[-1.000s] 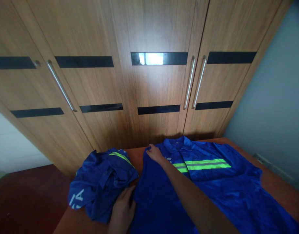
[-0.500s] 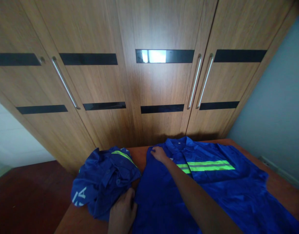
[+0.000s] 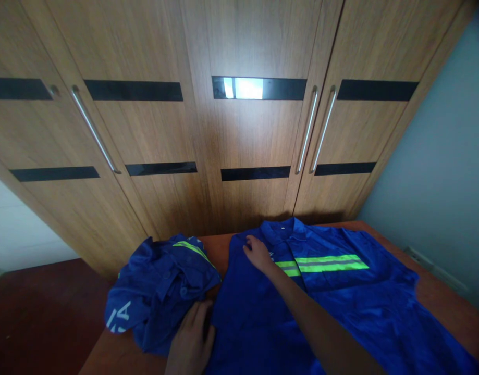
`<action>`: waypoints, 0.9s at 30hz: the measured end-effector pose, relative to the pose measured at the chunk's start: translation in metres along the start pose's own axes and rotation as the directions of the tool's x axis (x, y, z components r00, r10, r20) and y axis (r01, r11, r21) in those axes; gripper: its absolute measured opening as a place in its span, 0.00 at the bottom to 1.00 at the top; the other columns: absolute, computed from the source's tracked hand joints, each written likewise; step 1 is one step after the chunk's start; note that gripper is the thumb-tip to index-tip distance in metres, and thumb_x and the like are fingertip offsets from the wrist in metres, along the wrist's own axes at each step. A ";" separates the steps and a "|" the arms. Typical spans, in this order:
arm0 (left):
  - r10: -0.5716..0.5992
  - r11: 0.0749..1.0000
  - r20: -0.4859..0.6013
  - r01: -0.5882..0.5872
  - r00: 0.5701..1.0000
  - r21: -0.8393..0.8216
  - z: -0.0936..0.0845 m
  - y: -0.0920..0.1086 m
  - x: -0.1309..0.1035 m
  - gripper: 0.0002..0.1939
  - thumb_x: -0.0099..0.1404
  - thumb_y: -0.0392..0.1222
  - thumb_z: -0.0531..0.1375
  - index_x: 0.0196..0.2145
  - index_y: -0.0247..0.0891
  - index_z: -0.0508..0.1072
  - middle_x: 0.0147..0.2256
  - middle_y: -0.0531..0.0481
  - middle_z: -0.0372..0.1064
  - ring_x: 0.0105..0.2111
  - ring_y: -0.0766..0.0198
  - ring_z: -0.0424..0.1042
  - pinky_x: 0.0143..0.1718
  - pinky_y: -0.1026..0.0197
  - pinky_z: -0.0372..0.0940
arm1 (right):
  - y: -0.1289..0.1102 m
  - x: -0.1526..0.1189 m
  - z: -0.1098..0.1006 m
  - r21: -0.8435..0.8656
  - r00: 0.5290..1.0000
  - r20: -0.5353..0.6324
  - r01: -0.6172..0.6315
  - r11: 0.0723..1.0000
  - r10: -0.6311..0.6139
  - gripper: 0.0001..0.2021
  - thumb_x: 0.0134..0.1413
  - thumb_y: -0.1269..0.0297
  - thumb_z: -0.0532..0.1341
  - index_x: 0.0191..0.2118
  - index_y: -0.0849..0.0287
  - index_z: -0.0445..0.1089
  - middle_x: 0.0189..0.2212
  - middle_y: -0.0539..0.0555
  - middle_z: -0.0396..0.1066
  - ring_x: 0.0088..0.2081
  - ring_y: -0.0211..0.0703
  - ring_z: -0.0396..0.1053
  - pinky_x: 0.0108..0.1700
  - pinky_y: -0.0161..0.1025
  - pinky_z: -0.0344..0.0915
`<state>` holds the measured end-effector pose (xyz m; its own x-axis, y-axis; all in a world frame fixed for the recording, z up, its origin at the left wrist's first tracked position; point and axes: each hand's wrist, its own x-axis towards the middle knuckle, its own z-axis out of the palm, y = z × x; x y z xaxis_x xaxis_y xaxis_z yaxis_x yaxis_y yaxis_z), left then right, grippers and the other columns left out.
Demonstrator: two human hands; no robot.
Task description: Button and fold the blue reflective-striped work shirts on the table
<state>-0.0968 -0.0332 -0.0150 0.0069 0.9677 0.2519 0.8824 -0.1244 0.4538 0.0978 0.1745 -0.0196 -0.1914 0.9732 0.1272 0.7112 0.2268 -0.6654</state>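
Currently, the crumpled garment [image 3: 161, 291] lies left on the worktop [image 3: 219, 247]. The left hand [image 3: 192, 333], thumb apart and partly open, sits between it and the spread blue jacket [image 3: 352, 291]; any hold on cloth cannot be determined. The right hand [image 3: 258, 253], loosely open, has shifted from the jacket's left edge towards the collar [image 3: 297, 229].

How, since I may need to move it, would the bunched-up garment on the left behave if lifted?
The bunched-up garment is probably floppy, given its soft, slumped folds. Loose parts may droop, since it lies heaped, not neatly folded.
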 end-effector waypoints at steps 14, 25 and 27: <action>0.050 0.998 -0.015 -0.050 0.999 0.036 0.008 -0.006 -0.002 0.22 0.57 0.29 0.50 0.48 0.40 0.70 0.45 0.44 0.73 0.47 0.58 0.72 0.49 0.55 0.69 | -0.020 0.059 0.039 0.296 0.971 0.234 -0.123 0.947 0.052 0.16 0.61 0.59 0.58 0.52 0.60 0.64 0.49 0.56 0.66 0.45 0.45 0.69 0.45 0.48 0.69; -0.136 0.958 0.173 0.085 0.976 0.274 -0.008 0.011 -0.005 0.08 0.63 0.35 0.50 0.34 0.41 0.69 0.34 0.49 0.73 0.38 0.61 0.74 0.39 0.61 0.66 | -0.010 0.056 0.027 0.222 0.980 0.197 -0.066 0.973 0.022 0.16 0.61 0.59 0.58 0.51 0.59 0.65 0.49 0.56 0.66 0.45 0.45 0.69 0.45 0.48 0.68; -0.148 0.954 0.191 0.089 0.970 0.287 -0.012 0.015 -0.003 0.08 0.63 0.35 0.50 0.33 0.42 0.68 0.34 0.49 0.73 0.38 0.61 0.74 0.38 0.62 0.64 | -0.012 0.054 0.025 0.203 0.985 0.173 -0.037 0.978 0.002 0.15 0.61 0.59 0.58 0.51 0.59 0.65 0.49 0.56 0.66 0.45 0.45 0.69 0.45 0.48 0.68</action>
<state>-0.0892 -0.0409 0.0016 -0.0343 0.9993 0.0134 0.9773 0.0307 0.2097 0.0618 0.2229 -0.0231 -0.3043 0.9526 -0.0029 0.5655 0.1782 -0.8052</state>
